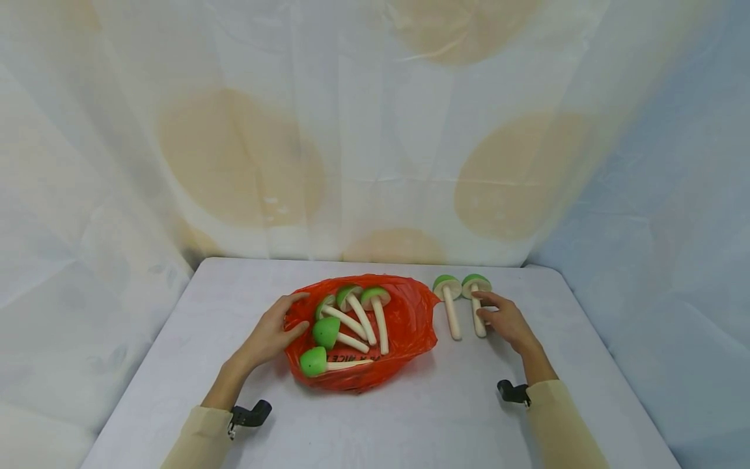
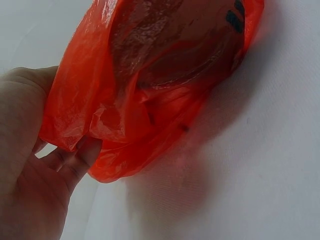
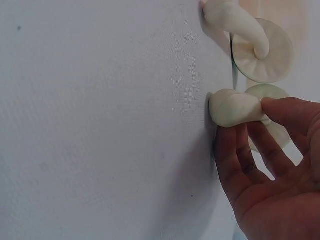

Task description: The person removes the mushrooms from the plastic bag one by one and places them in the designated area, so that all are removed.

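While the left hand (image 1: 271, 335) pinches the bag (image 1: 404, 319) rim at nine o'clock, seemingly keeping it open, the right hand (image 1: 507, 322) pinches a mushroom (image 1: 476, 299) stem at three o'clock; five mushrooms lie inside.

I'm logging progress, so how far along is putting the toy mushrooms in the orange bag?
Five mushrooms already lie in the orange bag, which the left hand holds. The right hand pinches one mushroom's stem; another mushroom lies beside it on the table.
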The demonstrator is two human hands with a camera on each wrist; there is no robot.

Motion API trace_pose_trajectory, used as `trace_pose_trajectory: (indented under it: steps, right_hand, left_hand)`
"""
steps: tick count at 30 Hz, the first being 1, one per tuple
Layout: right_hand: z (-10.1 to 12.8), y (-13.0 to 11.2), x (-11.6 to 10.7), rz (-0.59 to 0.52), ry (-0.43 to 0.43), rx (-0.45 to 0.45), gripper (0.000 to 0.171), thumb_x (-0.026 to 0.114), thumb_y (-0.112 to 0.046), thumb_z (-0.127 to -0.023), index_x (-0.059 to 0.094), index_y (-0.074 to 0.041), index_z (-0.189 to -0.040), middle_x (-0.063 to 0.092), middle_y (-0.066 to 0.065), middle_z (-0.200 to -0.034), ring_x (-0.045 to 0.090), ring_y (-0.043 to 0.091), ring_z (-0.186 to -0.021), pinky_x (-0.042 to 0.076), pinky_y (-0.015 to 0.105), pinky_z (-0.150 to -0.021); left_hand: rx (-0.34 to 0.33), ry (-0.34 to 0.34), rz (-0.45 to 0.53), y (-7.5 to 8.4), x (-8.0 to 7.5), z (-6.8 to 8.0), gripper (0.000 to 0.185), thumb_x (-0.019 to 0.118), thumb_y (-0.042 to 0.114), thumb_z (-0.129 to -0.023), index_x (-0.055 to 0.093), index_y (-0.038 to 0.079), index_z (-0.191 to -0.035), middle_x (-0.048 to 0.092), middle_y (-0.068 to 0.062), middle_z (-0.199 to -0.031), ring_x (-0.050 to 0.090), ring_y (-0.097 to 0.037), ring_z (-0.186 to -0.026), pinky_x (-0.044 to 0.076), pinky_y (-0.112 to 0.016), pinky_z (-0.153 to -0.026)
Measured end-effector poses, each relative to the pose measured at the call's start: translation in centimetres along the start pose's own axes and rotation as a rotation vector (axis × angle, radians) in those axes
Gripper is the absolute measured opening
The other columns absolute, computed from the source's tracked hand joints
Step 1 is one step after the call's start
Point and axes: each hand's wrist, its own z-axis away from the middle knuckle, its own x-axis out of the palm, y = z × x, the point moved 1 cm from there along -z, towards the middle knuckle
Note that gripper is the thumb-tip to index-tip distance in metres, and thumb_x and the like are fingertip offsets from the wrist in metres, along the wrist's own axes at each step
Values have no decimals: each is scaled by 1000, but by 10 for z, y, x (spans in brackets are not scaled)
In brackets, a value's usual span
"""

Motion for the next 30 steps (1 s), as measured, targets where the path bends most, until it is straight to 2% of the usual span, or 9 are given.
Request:
trace_pose_trajectory:
  steps: [19,30]
  right_hand:
    - [0,4,1,-1,13,8,49,57,-14,-102,47,-11,-150,47,26,-146,56,36,-121,57,35,-82]
    - [5,1,-7,-26,60,-36,48,60,-18,-101,49,-7,-147,45,27,-145,57,42,-120,59,42,-84]
  left_hand:
    - [7,10,-7,0,1,-1,60,72,19,-94,45,20,-147,51,-8,-143,50,-31,-132,46,-57,-106]
    - [5,6,-2,-1,1,-1,60,72,20,-94,44,20,-147,51,-8,-143,51,-30,-132,46,-56,-106]
